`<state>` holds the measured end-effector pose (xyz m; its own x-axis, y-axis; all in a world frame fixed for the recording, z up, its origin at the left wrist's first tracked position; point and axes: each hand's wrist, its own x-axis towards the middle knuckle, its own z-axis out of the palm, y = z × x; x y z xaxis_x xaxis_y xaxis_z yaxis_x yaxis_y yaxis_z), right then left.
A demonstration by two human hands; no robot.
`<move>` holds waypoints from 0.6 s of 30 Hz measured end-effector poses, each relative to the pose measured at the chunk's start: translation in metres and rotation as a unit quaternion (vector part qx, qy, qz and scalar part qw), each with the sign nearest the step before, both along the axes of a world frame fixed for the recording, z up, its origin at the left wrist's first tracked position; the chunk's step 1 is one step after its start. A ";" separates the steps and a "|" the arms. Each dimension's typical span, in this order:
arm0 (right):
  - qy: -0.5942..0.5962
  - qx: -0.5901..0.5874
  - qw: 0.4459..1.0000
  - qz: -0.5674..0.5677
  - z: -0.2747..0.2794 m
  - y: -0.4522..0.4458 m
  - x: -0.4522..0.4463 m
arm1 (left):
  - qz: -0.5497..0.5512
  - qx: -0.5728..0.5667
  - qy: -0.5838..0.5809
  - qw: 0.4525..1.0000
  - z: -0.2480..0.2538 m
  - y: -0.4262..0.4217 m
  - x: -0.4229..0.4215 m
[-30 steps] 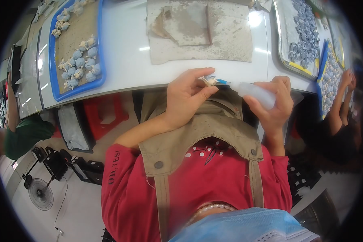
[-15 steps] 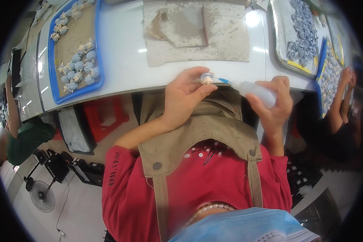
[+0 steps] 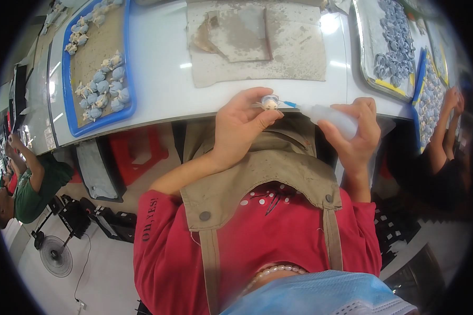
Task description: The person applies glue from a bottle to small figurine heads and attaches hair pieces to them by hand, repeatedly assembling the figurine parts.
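Note:
Between the thumb and fingers of my left hand (image 3: 242,123) is a small doll head (image 3: 269,103) with a pale face and light-blue top, held near the table's front edge. My right hand (image 3: 356,128) is wrapped round a translucent squeeze bottle (image 3: 335,119) tipped on its side. The bottle's blue needle tip (image 3: 291,104) points left, and its thin needle reaches the upper right side of the head. Whether the needle touches the surface is too small to tell.
A stained cardboard sheet (image 3: 305,63) lies on the white table (image 3: 163,79). To the left, a blue-rimmed tray (image 3: 132,89) carries several similar light-blue pieces. A metal tray (image 3: 358,52) of blue-grey parts and another blue tray (image 3: 416,100) stand right. Co-workers sit on both sides.
My left hand and the doll head stay nearly still. The bottle in my right hand has shifted very slightly left. At the far left, a co-worker's arms and head have moved.

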<state>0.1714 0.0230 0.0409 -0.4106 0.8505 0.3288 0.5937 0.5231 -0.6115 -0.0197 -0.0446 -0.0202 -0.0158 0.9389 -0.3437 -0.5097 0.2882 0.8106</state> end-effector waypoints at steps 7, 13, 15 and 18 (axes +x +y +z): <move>0.003 -0.011 1.000 -0.002 0.001 0.002 -0.003 | 0.004 -0.002 -0.022 1.000 -0.004 0.003 -0.004; 0.001 -0.011 1.000 0.000 0.002 0.004 -0.005 | 0.010 -0.005 -0.021 1.000 -0.004 0.004 -0.005; 0.003 -0.011 1.000 -0.001 0.002 0.004 -0.006 | 0.009 0.002 -0.024 1.000 -0.004 0.003 -0.005; 0.006 -0.012 1.000 -0.003 0.002 0.004 -0.006 | 0.007 0.000 -0.021 1.000 -0.003 0.003 -0.004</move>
<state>0.1651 0.0266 0.0428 -0.4023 0.8603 0.3132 0.5892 0.5052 -0.6306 -0.0234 -0.0411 -0.0230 -0.0135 0.9390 -0.3437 -0.5479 0.2806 0.7881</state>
